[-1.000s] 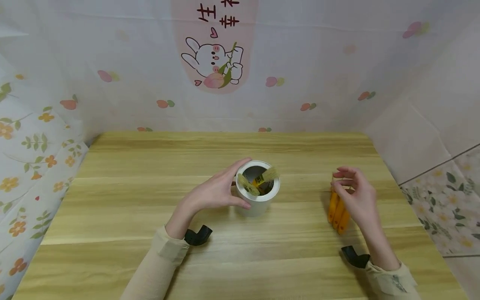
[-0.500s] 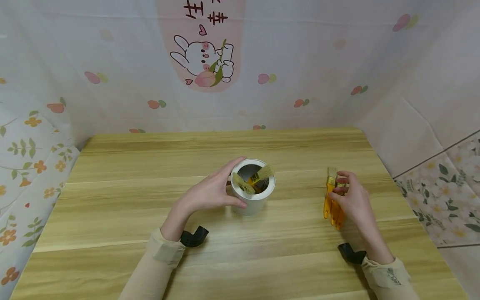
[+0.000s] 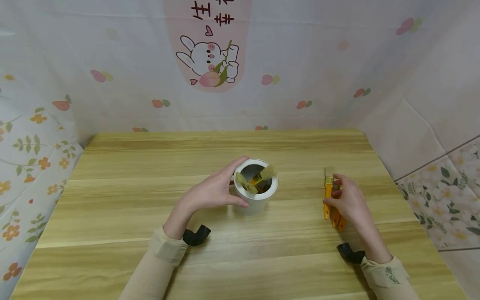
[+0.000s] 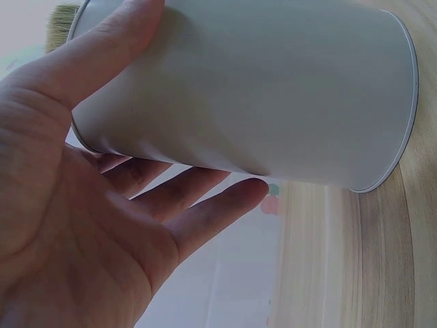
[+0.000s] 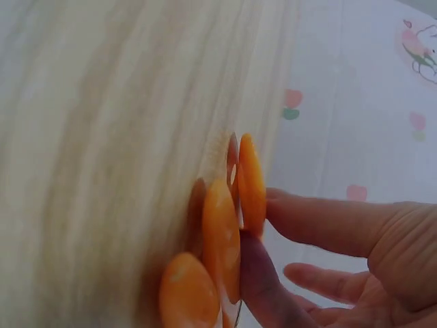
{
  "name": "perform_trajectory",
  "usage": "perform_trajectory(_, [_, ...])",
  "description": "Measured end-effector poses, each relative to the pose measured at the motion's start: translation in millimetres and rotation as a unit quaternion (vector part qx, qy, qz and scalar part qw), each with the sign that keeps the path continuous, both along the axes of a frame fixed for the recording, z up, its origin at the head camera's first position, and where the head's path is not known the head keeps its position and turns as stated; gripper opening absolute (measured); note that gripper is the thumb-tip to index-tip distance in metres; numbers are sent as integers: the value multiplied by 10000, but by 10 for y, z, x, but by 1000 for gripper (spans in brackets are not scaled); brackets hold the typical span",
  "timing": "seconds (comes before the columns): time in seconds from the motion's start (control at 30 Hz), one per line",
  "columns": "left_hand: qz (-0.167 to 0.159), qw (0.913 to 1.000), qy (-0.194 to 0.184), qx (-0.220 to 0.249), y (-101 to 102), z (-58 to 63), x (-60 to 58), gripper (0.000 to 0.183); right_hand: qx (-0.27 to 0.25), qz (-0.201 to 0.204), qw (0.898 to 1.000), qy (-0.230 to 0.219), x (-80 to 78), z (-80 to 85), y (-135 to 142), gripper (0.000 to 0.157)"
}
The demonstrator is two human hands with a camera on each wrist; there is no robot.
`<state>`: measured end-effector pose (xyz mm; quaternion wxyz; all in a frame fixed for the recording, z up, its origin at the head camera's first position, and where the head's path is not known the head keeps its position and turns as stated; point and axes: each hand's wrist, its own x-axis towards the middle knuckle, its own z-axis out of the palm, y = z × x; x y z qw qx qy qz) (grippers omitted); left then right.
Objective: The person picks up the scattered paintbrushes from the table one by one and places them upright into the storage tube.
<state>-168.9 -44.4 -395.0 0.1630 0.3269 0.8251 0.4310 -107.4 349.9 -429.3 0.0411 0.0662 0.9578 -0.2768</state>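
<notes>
near the middle of the desk (image 3: pixel 168 162), a white can (image 3: pixel 252 207) stands upright, and the left hand (image 3: pixel 213 191) is curled round its side, thumb toward the near edge. two brushes (image 3: pixel 268 173) poke bristles-up from it. toward the desk's right edge, the right hand (image 3: pixel 349 199) pinches an orange brush (image 3: pixel 328 188) between thumb and finger, bristles toward the far edge; more orange handles (image 3: pixel 335 216) show just beside it, partly hidden by that hand.
</notes>
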Motion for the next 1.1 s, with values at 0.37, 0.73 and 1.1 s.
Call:
perform_trajectory(0.37, [-49, 10000, -16, 56, -3, -17, -3, 117, -117, 46, 9991, -405, -63, 37, -3, 87])
perform_trajectory(0.73, [-53, 9999, -95, 98, -10, -5, 1, 117, -1019, 172, 9946, 133, -211, 369, -258, 80])
perform_trajectory(1.1, [-56, 9999, -37, 88, -9, -4, -7, 115, -2067, 584, 9654, 1479, -205, 859, -688, 66])
